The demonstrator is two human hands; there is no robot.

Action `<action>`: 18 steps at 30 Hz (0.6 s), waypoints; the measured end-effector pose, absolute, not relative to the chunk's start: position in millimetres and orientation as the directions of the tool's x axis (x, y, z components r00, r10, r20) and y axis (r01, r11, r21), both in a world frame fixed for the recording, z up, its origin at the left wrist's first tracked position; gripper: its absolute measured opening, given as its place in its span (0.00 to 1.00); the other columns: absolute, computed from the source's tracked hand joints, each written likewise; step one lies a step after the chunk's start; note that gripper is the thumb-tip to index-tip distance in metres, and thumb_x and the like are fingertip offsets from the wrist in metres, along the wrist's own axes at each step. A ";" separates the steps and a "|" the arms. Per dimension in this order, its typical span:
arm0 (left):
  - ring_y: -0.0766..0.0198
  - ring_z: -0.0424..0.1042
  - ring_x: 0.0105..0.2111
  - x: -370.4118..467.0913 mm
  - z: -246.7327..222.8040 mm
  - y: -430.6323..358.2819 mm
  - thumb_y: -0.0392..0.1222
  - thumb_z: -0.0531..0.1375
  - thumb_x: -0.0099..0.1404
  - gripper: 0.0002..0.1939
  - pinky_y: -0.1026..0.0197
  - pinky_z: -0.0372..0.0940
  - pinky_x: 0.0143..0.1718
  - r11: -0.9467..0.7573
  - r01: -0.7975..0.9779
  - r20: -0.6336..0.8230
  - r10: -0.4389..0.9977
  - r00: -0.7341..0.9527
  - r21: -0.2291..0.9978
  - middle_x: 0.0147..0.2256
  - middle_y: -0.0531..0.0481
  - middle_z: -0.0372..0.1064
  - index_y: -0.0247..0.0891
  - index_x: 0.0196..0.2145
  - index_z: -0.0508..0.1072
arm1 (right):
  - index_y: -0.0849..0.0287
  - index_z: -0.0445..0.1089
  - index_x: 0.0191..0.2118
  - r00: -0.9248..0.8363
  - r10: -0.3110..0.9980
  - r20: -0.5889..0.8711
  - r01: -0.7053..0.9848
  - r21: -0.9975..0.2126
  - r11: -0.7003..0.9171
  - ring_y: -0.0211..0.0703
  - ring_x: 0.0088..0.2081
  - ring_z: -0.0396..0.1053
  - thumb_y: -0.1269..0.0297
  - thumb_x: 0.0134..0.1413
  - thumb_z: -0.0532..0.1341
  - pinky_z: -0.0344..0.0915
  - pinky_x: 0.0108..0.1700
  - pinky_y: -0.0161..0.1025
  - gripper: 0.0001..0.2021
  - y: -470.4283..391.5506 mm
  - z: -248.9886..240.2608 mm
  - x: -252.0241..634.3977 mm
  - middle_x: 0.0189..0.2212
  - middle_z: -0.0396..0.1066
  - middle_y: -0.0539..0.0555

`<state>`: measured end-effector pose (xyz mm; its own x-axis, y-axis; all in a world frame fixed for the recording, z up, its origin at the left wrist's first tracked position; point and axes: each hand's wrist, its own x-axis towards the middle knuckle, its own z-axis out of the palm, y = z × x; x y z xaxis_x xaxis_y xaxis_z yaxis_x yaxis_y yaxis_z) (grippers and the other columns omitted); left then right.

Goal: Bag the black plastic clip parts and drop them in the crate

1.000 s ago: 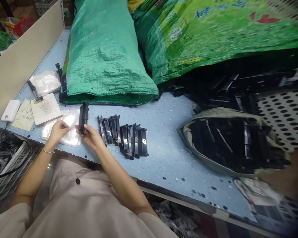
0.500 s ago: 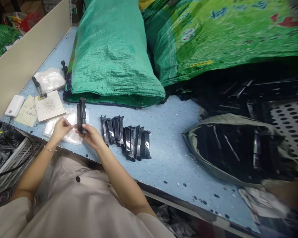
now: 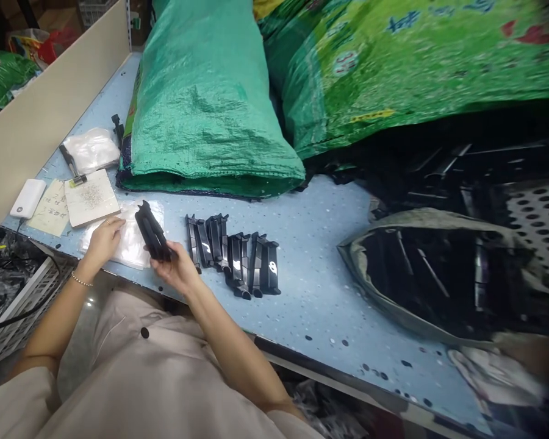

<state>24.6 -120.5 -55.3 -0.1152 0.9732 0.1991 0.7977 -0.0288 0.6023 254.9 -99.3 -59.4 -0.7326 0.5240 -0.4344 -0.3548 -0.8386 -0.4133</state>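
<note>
Blue speckled tabletop (image 3: 315, 262), kinda cluttered. Far left there's a white device (image 3: 28, 198), then a pale block (image 3: 91, 198), probably parked there for easy reach. My left hand (image 3: 104, 241) is at the clear bags (image 3: 130, 245), fingers drawn together, can't tell if they're pinching film. My right hand (image 3: 179, 269) grips some black plastic stuff (image 3: 153, 233) low down, tilted, leaving its upper end free. Right of that, similar parts (image 3: 238, 261) lie side by side, likely so they're easy to grab.
</note>
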 end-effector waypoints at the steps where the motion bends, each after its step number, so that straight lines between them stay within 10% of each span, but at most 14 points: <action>1: 0.53 0.72 0.52 22.7 -53.2 -120.1 0.31 0.53 0.62 0.22 0.48 0.65 0.58 -0.025 0.792 0.204 0.971 -0.127 0.610 0.52 0.42 0.73 0.38 0.50 0.77 | 0.65 0.71 0.42 -0.795 0.448 -0.409 -0.316 -0.352 -0.881 0.33 0.17 0.58 0.49 0.58 0.55 0.56 0.16 0.30 0.22 -103.7 -62.5 258.9 0.21 0.71 0.52; 5: 0.53 0.69 0.57 33.8 -40.3 -132.5 0.32 0.51 0.67 0.24 0.47 0.63 0.61 -0.077 0.804 0.313 0.939 -0.139 0.590 0.56 0.41 0.69 0.38 0.58 0.71 | 0.68 0.69 0.43 -0.938 0.165 -0.306 -0.124 -0.146 -0.981 0.29 0.14 0.43 0.43 0.59 0.51 0.45 0.14 0.27 0.28 -114.3 -78.0 259.9 0.15 0.58 0.45; 10: 0.55 0.68 0.59 77.4 -40.0 -174.4 0.33 0.49 0.71 0.25 0.48 0.65 0.61 -0.314 0.786 0.447 0.893 0.053 0.533 0.57 0.40 0.68 0.41 0.63 0.65 | 0.65 0.67 0.39 -0.921 0.248 -0.301 -0.228 -0.100 -0.969 0.29 0.15 0.41 0.44 0.60 0.51 0.45 0.15 0.27 0.25 -110.2 -84.8 248.7 0.17 0.56 0.44; 18: 0.53 0.68 0.59 113.3 -54.6 -185.4 0.30 0.46 0.71 0.26 0.45 0.67 0.56 -0.396 0.748 0.481 0.869 0.117 0.533 0.57 0.37 0.69 0.41 0.63 0.64 | 0.54 0.63 0.48 -0.475 0.758 -0.448 -0.328 -0.709 -0.625 0.34 0.19 0.59 0.47 0.51 0.63 0.53 0.20 0.31 0.23 -119.9 -68.9 264.4 0.23 0.67 0.45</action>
<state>113.3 -185.4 -54.6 0.1167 0.8689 0.4809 0.7478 -0.3956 0.5332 264.4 -119.9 -68.9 -0.4747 0.7577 -0.4478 -0.3284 -0.6245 -0.7086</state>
